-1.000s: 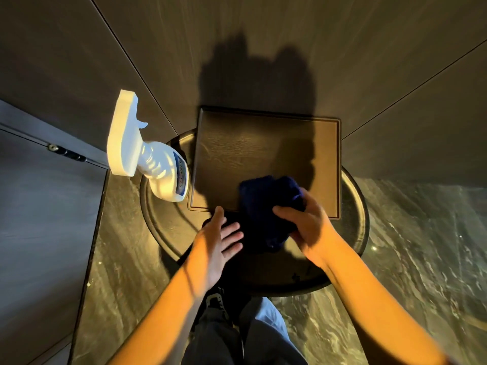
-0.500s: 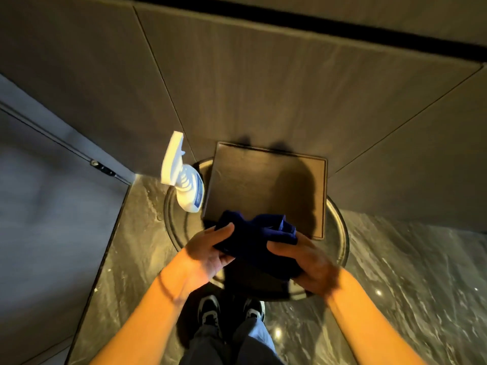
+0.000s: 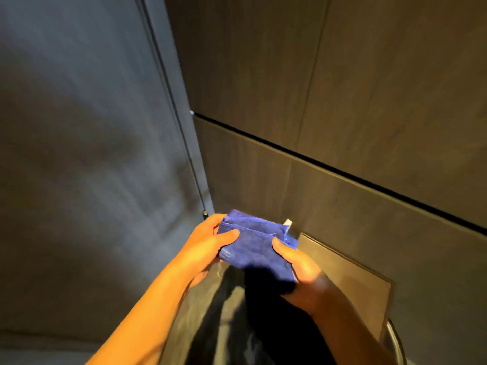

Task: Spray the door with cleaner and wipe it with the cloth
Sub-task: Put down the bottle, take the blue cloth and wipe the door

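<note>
A folded blue cloth (image 3: 257,246) is held up in front of me between both hands. My left hand (image 3: 208,246) grips its left edge with the thumb on top. My right hand (image 3: 297,270) grips its right and lower side. The grey door (image 3: 84,154) fills the left half of the view, its edge running down beside the cloth. Only the white tip of the spray bottle (image 3: 287,222) peeks out behind the cloth; the rest is hidden.
Dark wood wall panels (image 3: 342,88) with a black horizontal groove fill the right. Below right lies a square wooden board (image 3: 350,283) on a round dark tray (image 3: 394,338). My legs and the marble floor show at the bottom.
The cloth has been lifted off the tray and now sits flatter in both hands. My view has swung up and left towards the door; the spray bottle is now mostly hidden.
</note>
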